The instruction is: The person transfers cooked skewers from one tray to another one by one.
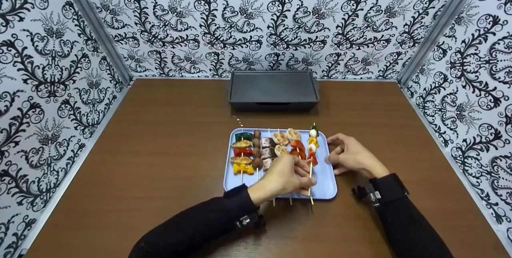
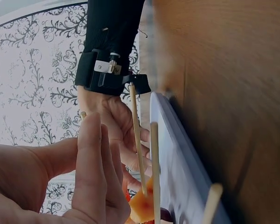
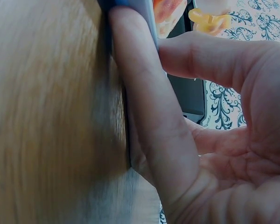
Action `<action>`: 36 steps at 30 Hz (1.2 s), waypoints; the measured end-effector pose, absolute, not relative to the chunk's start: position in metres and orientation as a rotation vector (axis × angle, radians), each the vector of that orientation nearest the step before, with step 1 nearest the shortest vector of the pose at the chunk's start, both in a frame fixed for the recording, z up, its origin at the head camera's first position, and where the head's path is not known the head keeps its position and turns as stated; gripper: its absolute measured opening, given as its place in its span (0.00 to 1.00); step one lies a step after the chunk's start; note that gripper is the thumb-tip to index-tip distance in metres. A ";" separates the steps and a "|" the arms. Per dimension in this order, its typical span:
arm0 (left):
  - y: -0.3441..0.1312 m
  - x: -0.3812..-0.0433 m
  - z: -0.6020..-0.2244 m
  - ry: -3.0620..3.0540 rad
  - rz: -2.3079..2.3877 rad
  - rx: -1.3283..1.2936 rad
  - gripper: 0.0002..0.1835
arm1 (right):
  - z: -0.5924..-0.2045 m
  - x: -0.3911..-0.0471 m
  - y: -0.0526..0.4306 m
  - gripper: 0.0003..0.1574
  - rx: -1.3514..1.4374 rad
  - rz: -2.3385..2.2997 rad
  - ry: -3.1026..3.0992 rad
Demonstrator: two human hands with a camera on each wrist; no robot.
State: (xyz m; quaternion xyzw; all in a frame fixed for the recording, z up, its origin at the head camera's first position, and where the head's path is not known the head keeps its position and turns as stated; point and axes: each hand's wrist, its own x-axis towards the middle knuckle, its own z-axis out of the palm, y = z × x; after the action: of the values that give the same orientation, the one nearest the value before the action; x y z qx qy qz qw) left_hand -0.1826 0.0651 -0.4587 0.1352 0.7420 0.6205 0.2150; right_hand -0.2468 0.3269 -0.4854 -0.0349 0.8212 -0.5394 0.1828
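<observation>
My left hand [image 1: 285, 176] pinches the bare stick of a skewer [image 1: 312, 158] threaded with green, white, yellow and red pieces, over the right part of a light blue tray [image 1: 326, 188]. In the left wrist view, a stick end [image 2: 83, 114] pokes out between thumb and fingers. The tray's right rim is in the grip of my right hand [image 1: 354, 156], thumb on the inner side. Left of the held skewer lie a vegetable skewer [image 1: 243, 152], a meatball skewer [image 1: 257, 154] and several others, partly covered by the left hand.
A dark grey griddle [image 1: 274, 88] stands behind the tray, at the back of the brown table [image 1: 168, 142]. Patterned walls [image 1: 248, 18] enclose the back and both sides. Several stick ends [image 2: 212, 200] jut past the tray's front edge.
</observation>
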 end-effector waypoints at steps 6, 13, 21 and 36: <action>0.069 -0.178 -0.459 2.057 1.730 0.337 0.11 | -0.484 -0.246 0.327 0.42 -0.093 -1.531 2.309; 0.074 -0.176 -0.464 1.984 1.768 0.272 0.11 | -0.485 -0.247 0.327 0.42 -0.087 -1.532 2.302; 0.080 -0.177 -0.466 1.961 1.773 0.180 0.12 | -0.486 -0.247 0.328 0.43 -0.081 -1.533 2.298; 0.080 -0.177 -0.465 1.919 1.737 0.218 0.17 | -0.486 -0.249 0.329 0.44 -0.062 -1.538 2.280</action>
State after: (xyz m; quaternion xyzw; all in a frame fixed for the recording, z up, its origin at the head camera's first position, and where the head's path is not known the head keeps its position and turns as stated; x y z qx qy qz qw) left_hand -0.1767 0.0798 -0.4646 0.0807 0.7115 0.6442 0.2686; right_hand -0.2489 0.3291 -0.4855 -0.0220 0.8131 -0.5484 0.1941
